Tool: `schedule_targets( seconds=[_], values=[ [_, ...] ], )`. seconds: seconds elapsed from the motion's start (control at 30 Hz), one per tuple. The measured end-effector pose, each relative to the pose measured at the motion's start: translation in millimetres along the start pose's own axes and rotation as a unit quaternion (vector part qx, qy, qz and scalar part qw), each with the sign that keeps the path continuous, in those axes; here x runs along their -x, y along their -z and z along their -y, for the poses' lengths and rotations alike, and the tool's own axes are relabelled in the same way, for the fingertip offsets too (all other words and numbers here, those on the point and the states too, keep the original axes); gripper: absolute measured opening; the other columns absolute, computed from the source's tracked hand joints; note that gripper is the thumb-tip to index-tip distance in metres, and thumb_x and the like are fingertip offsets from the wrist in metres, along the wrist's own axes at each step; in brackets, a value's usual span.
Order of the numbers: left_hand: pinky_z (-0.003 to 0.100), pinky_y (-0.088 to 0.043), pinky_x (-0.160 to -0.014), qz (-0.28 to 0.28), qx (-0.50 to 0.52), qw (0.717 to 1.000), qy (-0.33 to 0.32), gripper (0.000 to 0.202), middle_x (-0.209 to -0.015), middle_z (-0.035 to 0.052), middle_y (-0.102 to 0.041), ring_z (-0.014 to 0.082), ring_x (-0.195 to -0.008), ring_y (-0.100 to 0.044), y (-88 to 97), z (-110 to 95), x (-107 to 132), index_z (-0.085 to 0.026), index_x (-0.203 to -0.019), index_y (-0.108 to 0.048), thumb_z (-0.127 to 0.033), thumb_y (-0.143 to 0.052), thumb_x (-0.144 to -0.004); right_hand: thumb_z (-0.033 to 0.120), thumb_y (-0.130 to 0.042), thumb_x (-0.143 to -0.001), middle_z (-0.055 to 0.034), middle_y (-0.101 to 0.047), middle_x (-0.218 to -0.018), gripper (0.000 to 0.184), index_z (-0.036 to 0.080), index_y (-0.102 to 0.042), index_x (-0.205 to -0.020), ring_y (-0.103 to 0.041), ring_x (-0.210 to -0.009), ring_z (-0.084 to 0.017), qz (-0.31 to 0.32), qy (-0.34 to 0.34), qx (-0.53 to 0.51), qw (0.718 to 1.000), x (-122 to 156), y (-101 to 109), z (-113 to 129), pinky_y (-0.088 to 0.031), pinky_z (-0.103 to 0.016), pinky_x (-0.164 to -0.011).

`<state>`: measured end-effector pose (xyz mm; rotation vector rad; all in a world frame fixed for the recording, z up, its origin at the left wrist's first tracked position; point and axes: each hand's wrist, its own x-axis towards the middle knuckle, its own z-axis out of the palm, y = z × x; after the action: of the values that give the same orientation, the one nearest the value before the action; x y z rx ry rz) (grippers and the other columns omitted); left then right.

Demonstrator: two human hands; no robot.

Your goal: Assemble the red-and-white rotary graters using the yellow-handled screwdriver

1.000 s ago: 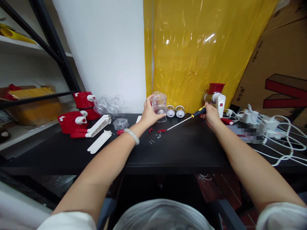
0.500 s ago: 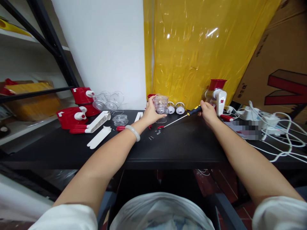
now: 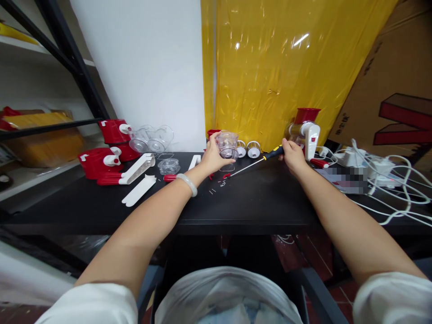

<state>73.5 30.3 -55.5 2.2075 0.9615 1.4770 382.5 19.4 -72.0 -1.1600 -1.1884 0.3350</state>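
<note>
My left hand (image 3: 213, 155), with a pale bangle at the wrist, is wrapped round a clear plastic cup-like part (image 3: 228, 143) above the black table. My right hand (image 3: 292, 155) grips the black-and-yellow handle of a screwdriver (image 3: 249, 167). Its long shaft points left and down, and the tip is at a small red piece (image 3: 227, 176); whether they touch I cannot tell. Several small screws (image 3: 222, 183) lie scattered just in front of that piece. Behind the cup stand two silver-and-white round parts (image 3: 253, 149).
On the left are red housings (image 3: 97, 163), white handle shells (image 3: 139, 191) and clear parts (image 3: 169, 166). A red-and-white appliance (image 3: 309, 135) stands at the back right, beside white cables (image 3: 401, 193) and chargers. A lined bin (image 3: 227, 274) is below the front edge of the table (image 3: 249, 216).
Both hands stay nearly where they were, still holding the clear part and the screwdriver. The whole view has shifted slightly.
</note>
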Motion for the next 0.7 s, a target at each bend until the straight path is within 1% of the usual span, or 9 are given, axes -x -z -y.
schedule_targets(
  seconds=[0.17,0.3,0.7],
  values=[
    [0.052,-0.036,-0.107,0.011,-0.004,1.0,0.013,0.107,-0.136,0.0165,-0.043,0.0321,-0.129,-0.043,0.2,-1.0,1.2,-0.024,-0.135,-0.027,-0.027,-0.089,-0.049,0.065,-0.059,-0.079,0.0063,-0.044,-0.041,0.046,0.022,-0.049,-0.065,-0.043,-0.036,-0.011,-0.005,-0.009,-0.023,1.0,1.6,-1.0,3.2,-0.036,-0.024,-0.039],
    [0.052,-0.036,-0.107,0.015,-0.009,1.0,0.004,0.107,-0.135,0.0165,-0.044,0.0321,-0.129,-0.044,-0.8,2.3,0.7,-0.024,-0.136,-0.027,-0.028,-0.09,-0.049,0.065,-0.06,-0.079,0.0067,-0.043,-0.042,0.046,0.023,-0.047,-0.065,-0.041,-0.036,-0.01,-0.002,-0.018,-0.042,0.999,1.9,-1.8,5.7,-0.037,-0.025,-0.039],
    [0.052,-0.036,-0.107,0.01,0.011,1.0,-0.005,0.108,-0.136,0.0162,-0.043,0.0321,-0.129,-0.043,-1.1,-0.5,1.4,-0.025,-0.136,-0.028,-0.028,-0.09,-0.048,0.065,-0.057,-0.081,0.0057,-0.043,-0.042,0.045,0.023,-0.048,-0.066,-0.043,-0.037,-0.012,-0.001,-0.022,-0.015,1.0,3.8,-1.5,8.2,-0.038,-0.026,-0.041]
  ],
)
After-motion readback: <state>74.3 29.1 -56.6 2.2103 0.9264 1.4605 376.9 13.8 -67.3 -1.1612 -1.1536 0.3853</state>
